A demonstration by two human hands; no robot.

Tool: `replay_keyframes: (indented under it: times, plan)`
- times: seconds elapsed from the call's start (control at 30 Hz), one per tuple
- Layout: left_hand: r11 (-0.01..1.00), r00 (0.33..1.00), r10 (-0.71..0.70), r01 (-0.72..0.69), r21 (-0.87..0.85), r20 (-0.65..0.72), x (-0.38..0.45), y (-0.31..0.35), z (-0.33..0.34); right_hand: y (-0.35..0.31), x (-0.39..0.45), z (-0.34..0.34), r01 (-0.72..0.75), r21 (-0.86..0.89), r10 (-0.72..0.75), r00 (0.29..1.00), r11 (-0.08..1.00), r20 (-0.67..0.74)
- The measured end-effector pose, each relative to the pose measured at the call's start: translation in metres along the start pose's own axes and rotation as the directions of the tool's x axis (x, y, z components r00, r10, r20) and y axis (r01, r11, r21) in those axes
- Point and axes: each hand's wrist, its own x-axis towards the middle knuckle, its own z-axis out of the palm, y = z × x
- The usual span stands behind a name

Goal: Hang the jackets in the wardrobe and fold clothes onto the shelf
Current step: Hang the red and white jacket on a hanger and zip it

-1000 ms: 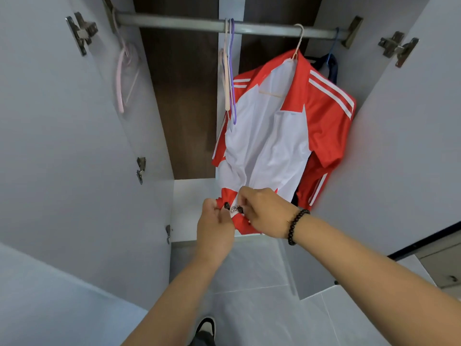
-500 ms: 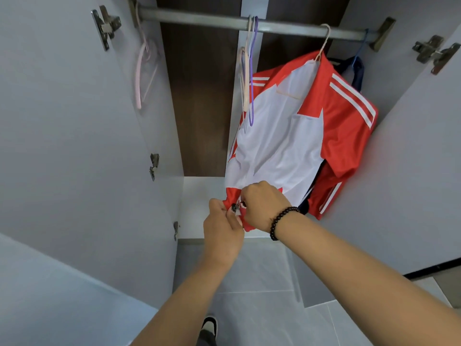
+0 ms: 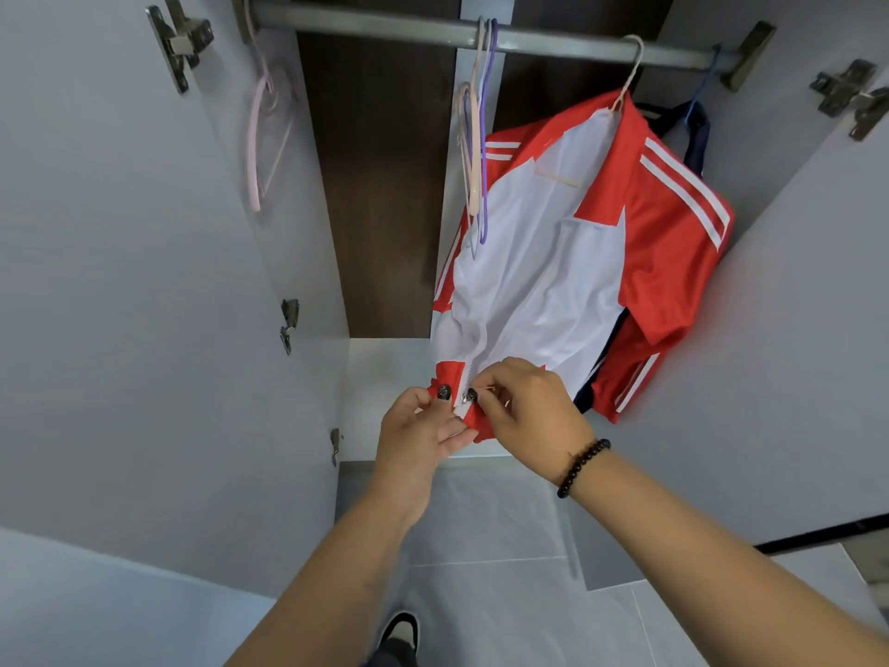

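Note:
A red and white jacket [image 3: 543, 281] hangs on a pale hanger from the metal rail [image 3: 385, 28] inside the open wardrobe. Its zipper is undone above the hem. My left hand [image 3: 423, 426] pinches the red hem just left of the zipper. On the other side of the zipper, my right hand [image 3: 524, 406], with a black bead bracelet on the wrist, pinches the hem and the small metal zipper pull [image 3: 465, 397]. A dark navy garment [image 3: 697, 132] hangs behind the jacket at the right end of the rail.
Empty purple and beige hangers [image 3: 481, 151] hang mid-rail, and a pink hanger [image 3: 260, 137] hangs at the left end. White wardrobe doors [image 3: 120, 305] stand open on both sides. A white shelf [image 3: 385, 377] lies under the jacket. Grey floor tiles and my shoe [image 3: 401, 630] are below.
The view has shifted so the wardrobe sits further right. Both hands have stayed at the jacket's hem; my fingers have spread a little around the zipper pull.

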Motion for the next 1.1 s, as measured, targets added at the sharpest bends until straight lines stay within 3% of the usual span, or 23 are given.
replay_keyframes:
  times: [0.13,0.2,0.33,0.53,0.77,0.93,1.1]
  plan:
    - [0.976,0.995,-0.007,0.027,-0.215,0.096,-0.001,0.007,0.004,-0.001,-0.005,-0.004,0.055,0.027,-0.052,0.994,0.998,-0.092]
    - [0.962,0.993,-0.015,0.046,-0.270,0.116,0.000,0.009,0.007,-0.003,-0.011,-0.004,0.117,-0.041,-0.121,0.986,0.992,-0.118]
    - [0.949,0.991,-0.042,0.080,-0.304,0.131,0.001,0.009,0.015,-0.007,-0.024,0.001,0.217,-0.269,-0.271,0.945,0.938,-0.184]
    - [0.934,0.974,-0.056,0.129,-0.334,0.219,-0.003,-0.001,0.026,0.005,-0.045,0.002,0.228,-0.360,-0.326,0.914,0.905,-0.242]
    - [0.927,0.939,-0.168,0.253,-0.275,0.299,-0.004,0.000,0.041,0.023,-0.065,0.003,0.176,-0.230,-0.263,0.861,0.957,-0.436]
    - [0.921,0.923,-0.217,0.302,-0.248,0.318,-0.006,0.000,0.057,0.026,-0.080,0.010,0.080,-0.082,-0.111,0.841,0.993,-0.529]
    - [0.962,0.939,-0.208,0.247,-0.119,0.273,-0.006,-0.002,0.064,0.026,-0.094,0.017,-0.023,0.142,0.103,0.804,0.990,-0.585]
